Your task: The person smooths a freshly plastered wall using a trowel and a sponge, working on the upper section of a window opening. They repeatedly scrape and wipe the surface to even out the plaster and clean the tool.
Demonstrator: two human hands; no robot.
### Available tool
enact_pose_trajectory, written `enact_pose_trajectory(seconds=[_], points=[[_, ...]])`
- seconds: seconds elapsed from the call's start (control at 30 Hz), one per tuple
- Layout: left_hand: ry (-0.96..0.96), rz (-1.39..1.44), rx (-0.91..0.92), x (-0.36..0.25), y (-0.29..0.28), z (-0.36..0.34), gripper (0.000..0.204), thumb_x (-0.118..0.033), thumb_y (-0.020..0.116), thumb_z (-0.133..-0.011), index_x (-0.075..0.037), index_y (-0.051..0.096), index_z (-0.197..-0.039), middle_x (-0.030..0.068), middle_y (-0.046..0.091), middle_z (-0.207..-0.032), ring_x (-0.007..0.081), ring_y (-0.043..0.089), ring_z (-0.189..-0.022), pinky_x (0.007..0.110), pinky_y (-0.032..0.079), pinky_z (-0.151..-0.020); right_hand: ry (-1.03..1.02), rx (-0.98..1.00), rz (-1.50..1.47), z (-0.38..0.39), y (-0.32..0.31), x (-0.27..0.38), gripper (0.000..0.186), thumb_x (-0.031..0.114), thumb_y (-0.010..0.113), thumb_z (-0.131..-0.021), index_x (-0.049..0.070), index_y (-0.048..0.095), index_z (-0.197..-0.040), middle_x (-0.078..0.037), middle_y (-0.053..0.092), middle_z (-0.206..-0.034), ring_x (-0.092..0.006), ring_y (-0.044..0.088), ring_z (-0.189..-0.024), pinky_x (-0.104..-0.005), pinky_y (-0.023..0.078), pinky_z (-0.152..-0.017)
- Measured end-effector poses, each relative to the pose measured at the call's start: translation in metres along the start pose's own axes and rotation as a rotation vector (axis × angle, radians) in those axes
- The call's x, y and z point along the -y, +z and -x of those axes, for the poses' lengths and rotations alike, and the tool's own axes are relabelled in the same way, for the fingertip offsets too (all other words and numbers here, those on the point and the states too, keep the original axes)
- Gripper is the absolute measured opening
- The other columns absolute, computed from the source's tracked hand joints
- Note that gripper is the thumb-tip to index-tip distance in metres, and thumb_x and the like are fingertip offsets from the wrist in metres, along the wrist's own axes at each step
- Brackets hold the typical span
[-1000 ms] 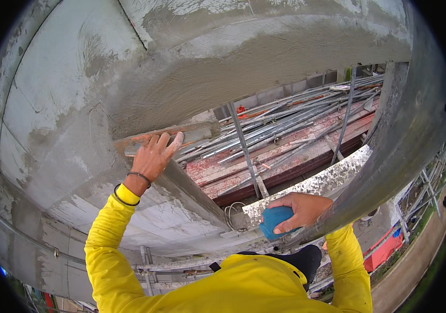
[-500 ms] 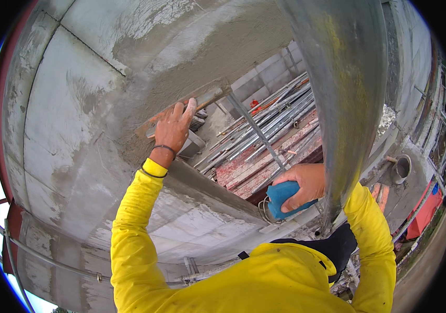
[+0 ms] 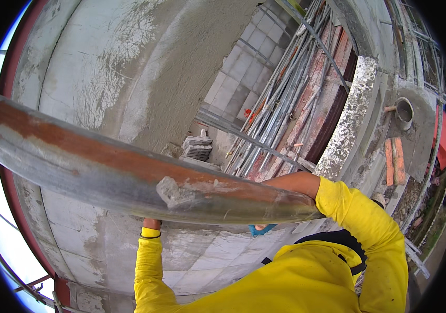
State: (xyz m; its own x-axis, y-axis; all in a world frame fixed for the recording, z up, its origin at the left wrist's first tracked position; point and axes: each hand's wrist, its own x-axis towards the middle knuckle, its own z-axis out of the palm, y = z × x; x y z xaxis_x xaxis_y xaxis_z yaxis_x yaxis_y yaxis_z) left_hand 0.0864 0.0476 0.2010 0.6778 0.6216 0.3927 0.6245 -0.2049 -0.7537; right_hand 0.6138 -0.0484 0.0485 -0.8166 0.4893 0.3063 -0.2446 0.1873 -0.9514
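Observation:
A thick metal pipe (image 3: 118,177), rust-streaked and with a lump of dried mortar on it, crosses close in front of me and covers most of both hands. Of my left hand (image 3: 152,224) only the wrist end shows under the pipe; its fingers and anything in them are hidden. My right hand (image 3: 291,182) reaches behind the pipe, its wrist above it. A corner of a blue sponge (image 3: 262,230) sticks out below the pipe with a fingertip against it. Around the opening, the wall carries wet grey plaster (image 3: 181,88).
Through the opening lie long metal tubes (image 3: 280,99) beside reddish boards (image 3: 319,112) and a stack of grey tiles (image 3: 198,148). A thin metal bar (image 3: 254,138) crosses it. At right are a mortar-stained pot (image 3: 404,113) with a handle and two orange bricks (image 3: 394,161).
The pipe now lies across the view instead of standing at the right. My left hand has come down from the opening's upper edge; the wooden float it held is out of sight.

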Motion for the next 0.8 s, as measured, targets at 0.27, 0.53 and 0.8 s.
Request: enact_pose_trajectory(seconds=[0.27, 0.53, 0.8], points=[[0.032, -0.056, -0.006, -0.142, -0.086, -0.276, 0.056, -0.019, 0.059, -0.102, -0.022, 0.044, -0.157, 0.012, 0.066, -0.107, 0.0373, 0.071, -0.09, 0.047, 0.06, -0.072, -0.153, -0.043, 0.254, -0.033, -0.001, -0.031, 0.032, 0.02, 0.066, -0.091, -0.001, 0.071, -0.115, -0.02, 0.075, -0.101, -0.0312, 0.072, -0.092, -0.0437, 0.053, -0.082], [0.022, 0.022, 0.014, -0.145, -0.125, -0.335, 0.067, -0.016, 0.056, -0.105, -0.036, 0.032, -0.164, 0.0138, 0.067, -0.127, 0.0426, 0.07, -0.096, 0.048, 0.061, -0.07, -0.01, -0.165, 0.209, -0.016, 0.001, -0.013, 0.057, 0.044, 0.08, -0.078, 0.004, 0.073, -0.118, -0.021, 0.075, -0.105, -0.0383, 0.072, -0.095, -0.047, 0.054, -0.084], [0.025, 0.024, 0.106, -0.151, -0.094, -0.281, 0.086, 0.003, 0.061, -0.089, -0.038, 0.039, -0.161, 0.016, 0.064, -0.136, 0.0381, 0.07, -0.108, 0.045, 0.061, -0.088, -0.01, -0.044, 0.185, -0.014, 0.008, -0.005, 0.05, 0.037, 0.077, -0.078, 0.004, 0.073, -0.115, -0.021, 0.075, -0.103, -0.0413, 0.071, -0.095, -0.0495, 0.054, -0.084]])
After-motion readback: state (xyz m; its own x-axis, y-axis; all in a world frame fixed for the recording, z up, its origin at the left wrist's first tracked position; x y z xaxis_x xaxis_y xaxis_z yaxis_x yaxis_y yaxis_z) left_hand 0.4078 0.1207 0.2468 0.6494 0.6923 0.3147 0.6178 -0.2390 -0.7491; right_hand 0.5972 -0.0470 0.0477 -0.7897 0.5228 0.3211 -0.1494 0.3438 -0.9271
